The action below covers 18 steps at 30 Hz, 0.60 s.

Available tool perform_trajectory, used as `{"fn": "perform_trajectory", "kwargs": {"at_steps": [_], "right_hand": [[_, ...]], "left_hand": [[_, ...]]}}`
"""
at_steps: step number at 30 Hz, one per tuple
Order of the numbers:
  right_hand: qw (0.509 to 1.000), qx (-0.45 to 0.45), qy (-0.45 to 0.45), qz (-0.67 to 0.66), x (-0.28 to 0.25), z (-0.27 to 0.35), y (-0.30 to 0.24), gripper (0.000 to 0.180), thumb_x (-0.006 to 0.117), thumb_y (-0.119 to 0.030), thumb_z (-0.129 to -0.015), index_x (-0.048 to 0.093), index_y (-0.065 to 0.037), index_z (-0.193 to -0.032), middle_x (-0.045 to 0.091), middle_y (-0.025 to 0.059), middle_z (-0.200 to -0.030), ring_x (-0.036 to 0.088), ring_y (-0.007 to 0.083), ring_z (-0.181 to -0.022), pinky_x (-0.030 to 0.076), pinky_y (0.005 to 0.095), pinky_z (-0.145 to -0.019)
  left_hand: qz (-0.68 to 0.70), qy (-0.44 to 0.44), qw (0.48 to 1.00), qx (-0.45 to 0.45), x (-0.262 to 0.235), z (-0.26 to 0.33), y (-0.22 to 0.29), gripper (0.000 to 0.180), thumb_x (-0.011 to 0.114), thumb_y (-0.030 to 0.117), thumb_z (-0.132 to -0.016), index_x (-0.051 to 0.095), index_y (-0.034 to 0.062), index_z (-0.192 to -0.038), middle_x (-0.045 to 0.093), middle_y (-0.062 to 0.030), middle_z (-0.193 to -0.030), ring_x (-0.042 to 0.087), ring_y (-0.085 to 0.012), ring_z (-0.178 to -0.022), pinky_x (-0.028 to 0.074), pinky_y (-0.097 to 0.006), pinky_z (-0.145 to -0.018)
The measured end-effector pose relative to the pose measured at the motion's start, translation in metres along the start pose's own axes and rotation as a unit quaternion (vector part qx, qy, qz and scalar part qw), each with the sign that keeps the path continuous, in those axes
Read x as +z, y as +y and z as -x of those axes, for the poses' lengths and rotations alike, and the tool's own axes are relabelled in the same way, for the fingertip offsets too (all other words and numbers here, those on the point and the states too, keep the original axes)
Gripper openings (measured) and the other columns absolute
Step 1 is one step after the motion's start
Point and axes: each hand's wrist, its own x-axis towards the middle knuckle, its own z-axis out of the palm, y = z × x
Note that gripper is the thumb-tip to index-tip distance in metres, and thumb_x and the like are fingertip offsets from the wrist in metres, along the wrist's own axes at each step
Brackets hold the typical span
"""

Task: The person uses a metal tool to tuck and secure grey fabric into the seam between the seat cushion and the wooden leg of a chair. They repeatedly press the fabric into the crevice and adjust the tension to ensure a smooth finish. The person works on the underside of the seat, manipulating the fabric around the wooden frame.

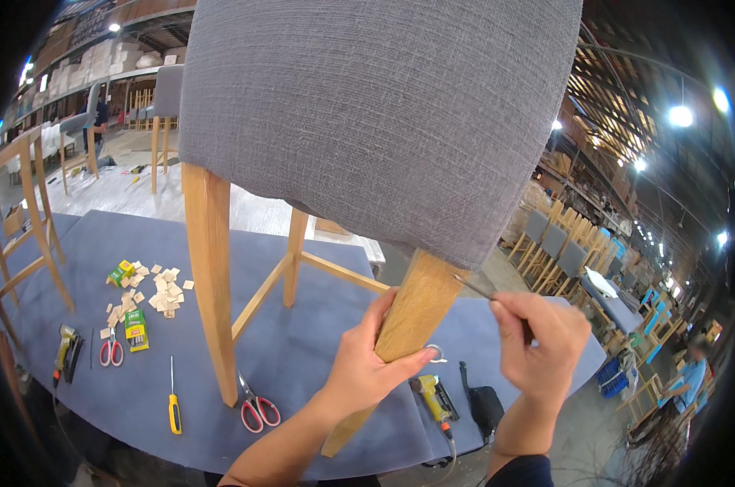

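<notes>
A chair with a grey woven fabric cover (pixel 367 114) and wooden legs stands tall before me on a table. My left hand (pixel 367 357) is wrapped round its near right wooden leg (pixel 420 308), thumb on one side and fingers on the other. Pinched in my right hand (pixel 538 337) is a thin dark metal tool (pixel 474 286), its handle hidden by my fingers. The tool's tip meets the top of that leg, just below the fabric's lower edge. The near left leg (pixel 209 276) rests on the table.
On the blue-grey tabletop (pixel 294 381) lie red-handled scissors (pixel 260 412), a yellow screwdriver (pixel 174 412), a second pair of scissors (pixel 111 351), small wooden squares (pixel 166 292), a yellow-green box (pixel 136 330) and two air nailers (pixel 432 402) (pixel 66 353). Stacked chairs (pixel 562 243) and a person (pixel 688 381) are at right.
</notes>
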Motion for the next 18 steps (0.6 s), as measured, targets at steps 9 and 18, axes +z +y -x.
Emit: {"fn": "perform_trajectory", "kwargs": {"at_steps": [9, 18], "right_hand": [[0.96, 0.213, 0.108, -0.146, 0.044, 0.015, -0.03, 0.007, 0.078, 0.003, -0.091, 0.072, -0.001, -0.09, 0.069, 0.0031, -0.066, 0.06, 0.005, -0.054, 0.043, 0.021, -0.05], [0.997, -0.023, 0.071, -0.025, 0.024, -0.013, 0.002, 0.013, 0.083, 0.003, -0.08, 0.07, -0.001, -0.083, 0.066, 0.0073, -0.065, 0.058, 0.0179, -0.048, 0.042, 0.0273, -0.046]], "left_hand": [[-0.066, -0.019, 0.998, 0.009, -0.006, -0.001, -0.001, 0.081, 0.087, 0.016, -0.088, 0.042, -0.0053, -0.152, 0.072, -0.0145, -0.12, 0.069, -0.014, -0.106, 0.057, -0.032, -0.09], [-0.046, -0.03, 0.998, 0.029, -0.007, -0.001, -0.009, 0.08, 0.085, 0.014, -0.089, 0.041, -0.0061, -0.153, 0.071, -0.0138, -0.12, 0.069, -0.0144, -0.104, 0.057, -0.032, -0.09]]}}
